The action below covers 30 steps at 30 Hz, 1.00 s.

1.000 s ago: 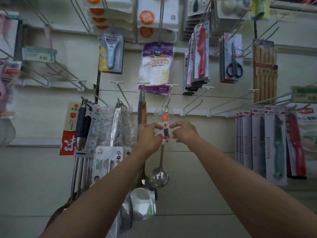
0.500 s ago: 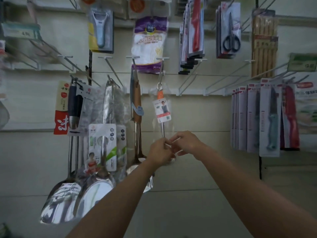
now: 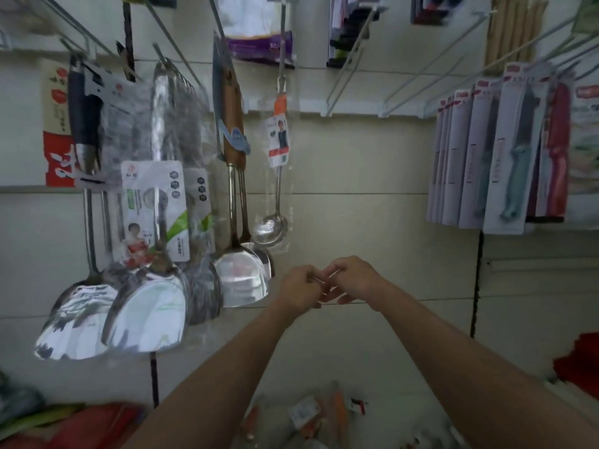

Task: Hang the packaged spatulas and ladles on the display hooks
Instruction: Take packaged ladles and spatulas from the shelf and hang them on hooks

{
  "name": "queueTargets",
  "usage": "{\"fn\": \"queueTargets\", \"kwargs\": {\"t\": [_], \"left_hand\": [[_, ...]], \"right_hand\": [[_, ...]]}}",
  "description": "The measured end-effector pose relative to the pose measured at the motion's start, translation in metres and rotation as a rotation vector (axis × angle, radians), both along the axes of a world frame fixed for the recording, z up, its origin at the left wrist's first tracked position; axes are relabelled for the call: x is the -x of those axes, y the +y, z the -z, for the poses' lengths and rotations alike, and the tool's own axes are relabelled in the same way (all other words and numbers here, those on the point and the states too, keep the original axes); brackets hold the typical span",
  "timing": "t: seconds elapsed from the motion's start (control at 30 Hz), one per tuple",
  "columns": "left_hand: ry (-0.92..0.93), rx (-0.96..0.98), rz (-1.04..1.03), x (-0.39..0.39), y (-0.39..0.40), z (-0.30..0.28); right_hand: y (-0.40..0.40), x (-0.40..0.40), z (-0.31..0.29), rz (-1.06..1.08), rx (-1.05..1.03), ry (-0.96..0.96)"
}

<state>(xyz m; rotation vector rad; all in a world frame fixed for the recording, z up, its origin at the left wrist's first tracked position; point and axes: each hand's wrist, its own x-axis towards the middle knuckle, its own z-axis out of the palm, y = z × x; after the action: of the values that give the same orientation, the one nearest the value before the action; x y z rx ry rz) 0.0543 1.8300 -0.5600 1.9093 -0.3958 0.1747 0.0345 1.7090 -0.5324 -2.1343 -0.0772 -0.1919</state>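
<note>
A small steel ladle (image 3: 270, 226) in a clear bag with an orange and white tag hangs free from a display hook (image 3: 282, 34). Left of it hang wooden-handled spatulas (image 3: 241, 280) and several packaged steel spatulas (image 3: 149, 315). My left hand (image 3: 301, 286) and my right hand (image 3: 353, 280) are close together below the ladle and apart from it. Their fingers are curled and pinch a thin pale strip (image 3: 325, 276) between them; I cannot tell what it is. More packaged utensils (image 3: 311, 413) lie blurred at the bottom.
Carded knives (image 3: 505, 157) hang at the right. Bare wire hooks (image 3: 353, 69) stick out between the ladle and the knives. Something red (image 3: 580, 361) lies at the lower right and red and green goods (image 3: 74, 422) at the lower left.
Both hands let go of the ladle's tag and dropped down below its bowl, staying together. The ladle now hangs by itself. The view tilted downward.
</note>
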Motion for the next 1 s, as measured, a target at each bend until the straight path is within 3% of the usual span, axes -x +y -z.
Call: {"fn": "queueTargets", "kwargs": {"t": [0.53, 0.8, 1.0], "left_hand": [[0.205, -0.033, -0.028, -0.047, 0.005, 0.105], [0.415, -0.187, -0.055, -0.093, 0.01, 0.218], [0.497, -0.258, -0.035, -0.109, 0.008, 0.27]], "right_hand": [[-0.002, -0.05, 0.117, 0.01, -0.068, 0.192], [-0.006, -0.097, 0.208, 0.013, 0.004, 0.396], [-0.007, -0.122, 0.279, 0.034, 0.0, 0.522]]}}
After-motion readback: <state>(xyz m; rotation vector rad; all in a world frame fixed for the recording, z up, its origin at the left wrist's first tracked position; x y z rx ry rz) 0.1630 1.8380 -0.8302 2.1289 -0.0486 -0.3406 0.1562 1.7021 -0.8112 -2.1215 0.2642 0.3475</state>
